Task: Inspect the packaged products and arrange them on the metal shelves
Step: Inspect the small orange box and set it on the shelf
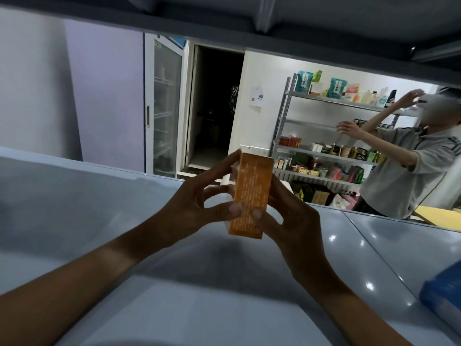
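Two hands hold one orange box upright above the near metal shelf, at the middle of the view. The left hand grips the box's left edge, thumb pressed on the printed face low down and fingers curled round the far side. The right hand mirrors it on the right edge, thumb beside the other thumb, fingers wrapped behind. Both grasps are narrow pinches closed on the carton.

Its long axis runs nearly vertical, tilted slightly right at the top, with the printed side turned toward the viewer; this looks like the inspection step. The shelf surface lies directly below and beyond the box, so setting it down probably means lowering or pushing it away from the body, and neither hand is clearly nearer.

At the near right edge lies a blue package. Far right, another person reaches toward a stocked rack.
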